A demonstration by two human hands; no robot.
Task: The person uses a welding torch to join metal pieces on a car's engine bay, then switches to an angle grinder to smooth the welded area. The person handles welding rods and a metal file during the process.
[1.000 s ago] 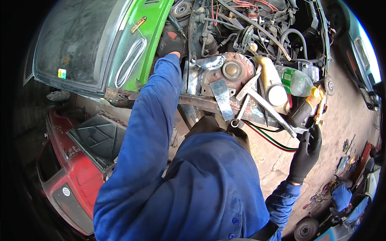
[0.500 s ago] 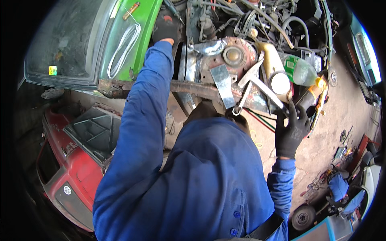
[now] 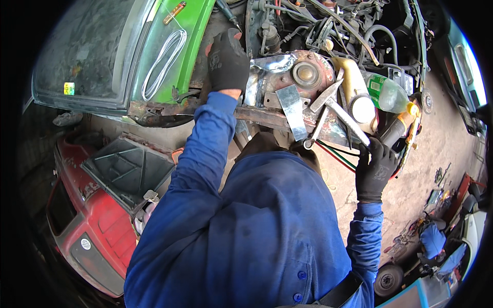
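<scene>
My right hand (image 3: pixel 377 172), in a black glove, is closed round the lower end of a hammer's handle. The hammer (image 3: pixel 345 114) slants up to the left, its head over the front of the engine bay. Beside it are a ring-ended wrench (image 3: pixel 319 126) and a flat metal strip (image 3: pixel 291 110). My left hand (image 3: pixel 227 61), also gloved, is over the bay's left edge beside a bare-metal patch (image 3: pixel 252 87). Its fingers are curled under, hiding whatever they may hold. A screwdriver-like tool (image 3: pixel 227 13) lies just beyond it.
A green fender (image 3: pixel 197 38) carries a coil of white wire (image 3: pixel 164 64). At the bay's right are a plastic bottle (image 3: pixel 387 93), a white-capped tank (image 3: pixel 363 109) and a black-and-yellow cylinder (image 3: pixel 395 131). A red car body part (image 3: pixel 97 205) stands behind on the left.
My left hand has drawn back toward me and to the right, from the fender side to the bare-metal patch. My right hand stays at the hammer handle; the view shifts slightly.
</scene>
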